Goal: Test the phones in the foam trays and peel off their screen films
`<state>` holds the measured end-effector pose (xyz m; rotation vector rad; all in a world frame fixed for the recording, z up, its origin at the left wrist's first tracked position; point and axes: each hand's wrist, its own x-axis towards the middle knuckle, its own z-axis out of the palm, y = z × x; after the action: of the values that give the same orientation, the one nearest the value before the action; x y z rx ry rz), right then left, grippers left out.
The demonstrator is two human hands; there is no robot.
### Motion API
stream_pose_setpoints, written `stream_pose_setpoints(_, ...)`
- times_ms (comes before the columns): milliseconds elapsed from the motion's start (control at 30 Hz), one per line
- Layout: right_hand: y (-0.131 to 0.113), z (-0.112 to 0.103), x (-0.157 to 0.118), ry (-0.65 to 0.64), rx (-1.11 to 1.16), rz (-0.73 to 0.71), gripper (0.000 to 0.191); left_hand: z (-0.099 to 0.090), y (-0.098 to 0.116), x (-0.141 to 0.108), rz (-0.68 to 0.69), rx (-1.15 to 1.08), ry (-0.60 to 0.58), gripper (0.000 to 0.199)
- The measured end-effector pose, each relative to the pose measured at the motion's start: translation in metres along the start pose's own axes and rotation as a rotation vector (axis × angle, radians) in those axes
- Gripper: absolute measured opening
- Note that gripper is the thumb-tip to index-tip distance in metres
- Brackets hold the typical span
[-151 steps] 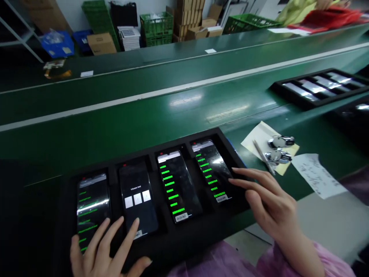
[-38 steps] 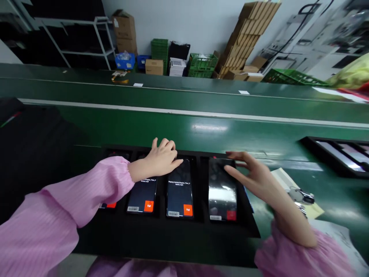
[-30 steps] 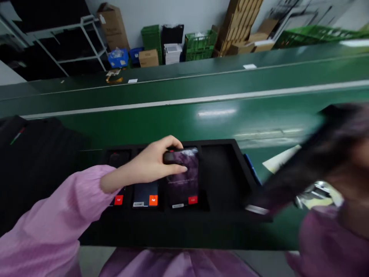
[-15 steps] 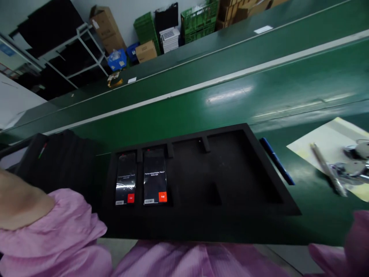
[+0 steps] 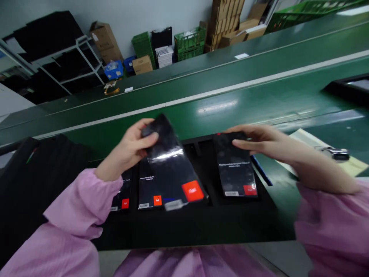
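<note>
My left hand (image 5: 131, 148) grips the top end of a tilted phone (image 5: 175, 161) with a red label on its screen, raised over the black tray (image 5: 266, 204). My right hand (image 5: 256, 140) pinches the top of another phone (image 5: 236, 165), upright in view above the tray's right part. Two more phones lie in the tray's left slots: one (image 5: 147, 188) is partly covered by the tilted phone, the other (image 5: 123, 192) partly by my left arm.
Right of the tray lie a blue pen (image 5: 262, 171) and yellowish paper (image 5: 351, 165) with a metal object on it. Black stacked trays (image 5: 43, 177) stand at left. A dark tray (image 5: 350, 88) sits at far right. Crates and boxes are behind the green bench (image 5: 184, 115).
Both hands have come in over the tray, each now holding a phone. The view has shifted, bringing a dark tray into sight at far right.
</note>
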<state>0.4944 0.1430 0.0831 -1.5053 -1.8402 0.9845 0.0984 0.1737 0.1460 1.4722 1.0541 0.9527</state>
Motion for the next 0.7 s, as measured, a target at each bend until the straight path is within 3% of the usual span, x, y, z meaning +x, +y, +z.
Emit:
stream_pose_setpoints(67,-0.005,0.011,0.017,-0.159,-0.110,-0.058,0.066,0.021,-0.018,0.014,-0.073,0.159,-0.128,0.064)
stream_pose_setpoints(100,-0.006,0.016,0.025,-0.174,-0.177,-0.091,0.065,0.030,-0.026,0.018,-0.101,0.245,-0.188,0.059)
stream_pose_setpoints(233,-0.003,0.031,0.039,-0.005,-0.449,-0.160,0.058,0.053,-0.049,0.022,-0.081,0.485,-0.325,0.041)
stream_pose_setpoints(367,-0.012,0.043,0.028,0.118,-0.616,-0.148,0.058,0.060,-0.042,0.029,0.031,0.761,-0.357,0.036)
stream_pose_setpoints(433,-0.024,0.047,0.013,0.215,-0.662,-0.192,0.056,0.057,-0.031,0.032,0.058,0.858,-0.370,0.038)
stream_pose_setpoints(533,-0.043,0.051,-0.024,0.388,-0.657,-0.416,0.037,0.041,-0.008,0.020,0.155,1.002,-0.306,0.043)
stream_pose_setpoints(600,-0.047,0.055,-0.053,0.399,-0.599,-0.570,0.023,0.023,0.005,-0.008,0.322,1.112,-0.205,0.040)
stream_pose_setpoints(700,-0.036,0.070,-0.094,0.376,-0.528,-0.612,0.022,-0.010,0.010,-0.075,0.525,1.148,-0.098,0.031)
